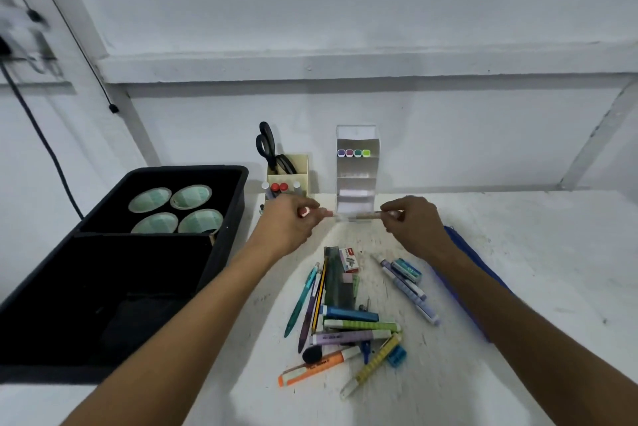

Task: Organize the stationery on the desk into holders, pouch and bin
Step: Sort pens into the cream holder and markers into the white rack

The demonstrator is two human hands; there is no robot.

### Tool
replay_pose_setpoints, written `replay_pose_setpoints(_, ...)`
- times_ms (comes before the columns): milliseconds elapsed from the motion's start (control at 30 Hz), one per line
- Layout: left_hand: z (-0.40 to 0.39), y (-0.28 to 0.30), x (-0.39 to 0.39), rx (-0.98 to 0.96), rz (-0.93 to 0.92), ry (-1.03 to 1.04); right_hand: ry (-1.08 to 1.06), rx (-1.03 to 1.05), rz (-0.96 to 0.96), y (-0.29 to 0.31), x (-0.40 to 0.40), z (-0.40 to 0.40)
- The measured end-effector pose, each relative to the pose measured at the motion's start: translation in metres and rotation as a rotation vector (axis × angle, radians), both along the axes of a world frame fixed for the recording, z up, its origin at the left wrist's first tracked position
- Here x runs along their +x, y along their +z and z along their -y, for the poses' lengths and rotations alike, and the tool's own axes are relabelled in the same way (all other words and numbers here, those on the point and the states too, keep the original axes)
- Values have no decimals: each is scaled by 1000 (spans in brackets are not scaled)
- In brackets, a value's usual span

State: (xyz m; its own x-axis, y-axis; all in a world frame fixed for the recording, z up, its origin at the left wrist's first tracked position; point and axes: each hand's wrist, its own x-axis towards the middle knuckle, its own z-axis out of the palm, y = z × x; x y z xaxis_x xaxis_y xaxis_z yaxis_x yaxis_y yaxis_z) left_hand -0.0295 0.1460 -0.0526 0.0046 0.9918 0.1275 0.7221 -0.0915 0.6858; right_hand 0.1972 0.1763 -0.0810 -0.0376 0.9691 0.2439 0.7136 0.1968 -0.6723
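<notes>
We're barely starting: both the left hand (pixel 288 218) and right hand (pixel 412 222) are pinching what's maybe a pen (pixel 359 216), pile (pixel 348 318) still waiting on the surface (pixel 518 287).

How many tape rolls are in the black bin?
4, in the bin's back compartment: back left, back right, front left, front right. The dark front compartment could hide more.
</notes>
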Motion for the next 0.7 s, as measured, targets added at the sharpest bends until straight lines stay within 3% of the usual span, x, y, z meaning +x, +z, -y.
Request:
replay_pose_setpoints(167, -16, 41, 14, 167, -131, -72, -27, 91, -122, 35, 2, -2)
replay_pose_setpoints(300, -30, 56, 22, 272, -162, -88, -26, 265, -92, 49, 0, -4)
replay_pose_setpoints(500, -44, 53, 27, 292, -260, -93, 29, 464, -3, 47, -4, -11)
replay_pose_setpoints(700, -60, 39, 30, 260, -353, -77, 95, 444, 76, 28, -11, -31)
